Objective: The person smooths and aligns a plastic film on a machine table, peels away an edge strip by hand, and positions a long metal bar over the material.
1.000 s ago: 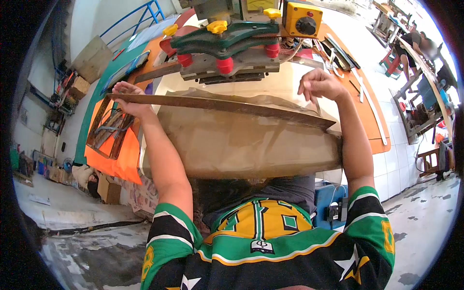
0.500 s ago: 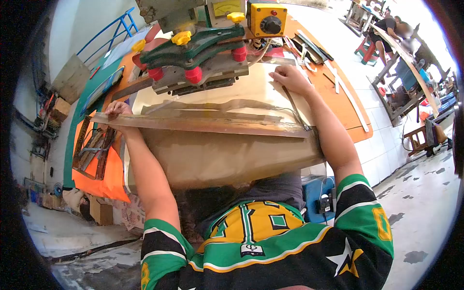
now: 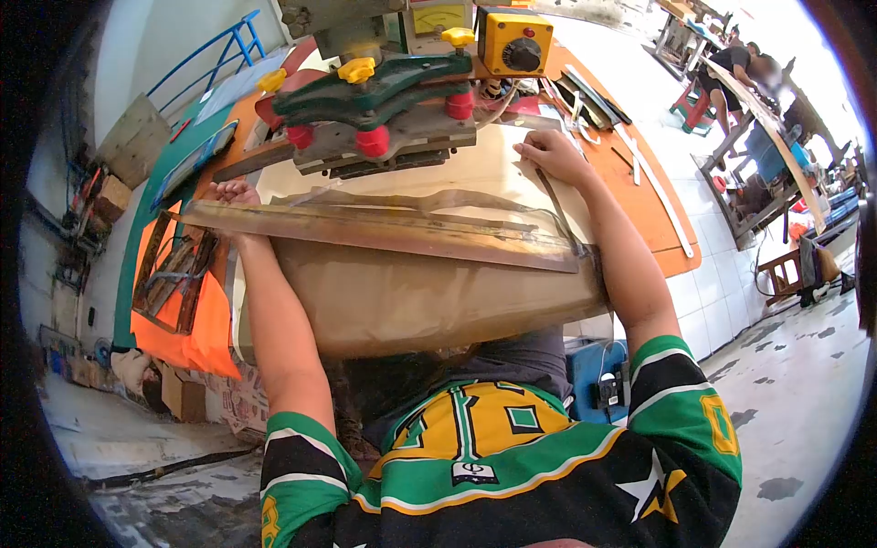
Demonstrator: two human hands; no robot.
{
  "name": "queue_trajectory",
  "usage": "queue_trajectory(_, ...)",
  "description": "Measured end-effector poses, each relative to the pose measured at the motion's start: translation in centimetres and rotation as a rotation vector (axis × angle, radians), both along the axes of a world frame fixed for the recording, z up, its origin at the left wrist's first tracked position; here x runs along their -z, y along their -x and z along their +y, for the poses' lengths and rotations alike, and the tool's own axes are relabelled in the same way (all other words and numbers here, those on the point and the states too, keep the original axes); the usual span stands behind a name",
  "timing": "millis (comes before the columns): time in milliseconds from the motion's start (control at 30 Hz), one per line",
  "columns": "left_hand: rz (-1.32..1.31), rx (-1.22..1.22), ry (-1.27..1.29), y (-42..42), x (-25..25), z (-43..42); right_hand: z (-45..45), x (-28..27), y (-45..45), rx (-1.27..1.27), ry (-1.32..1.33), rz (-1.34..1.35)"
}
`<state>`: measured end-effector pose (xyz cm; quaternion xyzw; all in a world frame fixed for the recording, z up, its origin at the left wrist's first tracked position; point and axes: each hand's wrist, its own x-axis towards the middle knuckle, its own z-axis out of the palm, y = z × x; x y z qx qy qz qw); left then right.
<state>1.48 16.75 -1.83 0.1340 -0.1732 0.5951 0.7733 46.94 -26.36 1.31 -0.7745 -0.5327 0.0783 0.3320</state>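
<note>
A brownish see-through plastic sheet [image 3: 438, 306] drapes over the table's front edge toward my lap. Across it lies a long flat translucent strip [image 3: 393, 239], slanting down to the right. My left hand [image 3: 236, 193] is beyond the strip's left end, fingers curled; the strip crosses in front of my wrist, and what the fingers hold is hidden. My right hand [image 3: 552, 155] rests on the pale work surface [image 3: 493, 151], fingers closed at the top of the sheet's dark right edge. Above the sheet hangs a green press head [image 3: 375, 91] with yellow knobs and red spacers.
A yellow control box [image 3: 514, 44] with a black dial stands behind the press. At left are an orange sheet [image 3: 206, 347] and a rusty metal frame [image 3: 174, 283]. Strips and tools lie on the orange table [image 3: 653, 205] at right. Another person [image 3: 731, 68] works at a far bench.
The long strip has tipped, showing more of its face, its left end slightly higher. My left hand has moved slightly away from me and turned. My right hand stays nearly in place. The view shifted slightly.
</note>
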Motion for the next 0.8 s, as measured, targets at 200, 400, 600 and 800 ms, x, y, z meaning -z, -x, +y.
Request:
queue_trajectory(200, 0.006, 0.022, -0.027, -0.3, 0.9, 0.6, -0.3, -0.1, 0.4, 0.018, -0.034, 0.003)
queue_trajectory(400, -0.069, 0.126, -0.134, -0.4, 1.8, 2.1, -0.4, -0.4, 0.7, 0.043, -0.004, 0.042)
queue_trajectory(600, -0.064, 0.036, -0.064, -0.7, 2.3, 2.2, -0.3, -0.3, 0.7, 0.052, -0.003, 0.097)
queue_trajectory(800, -0.076, 0.070, -0.022, -0.8, 2.8, 3.3, -0.6, -0.9, 1.5, 0.040, -0.006, 0.092)
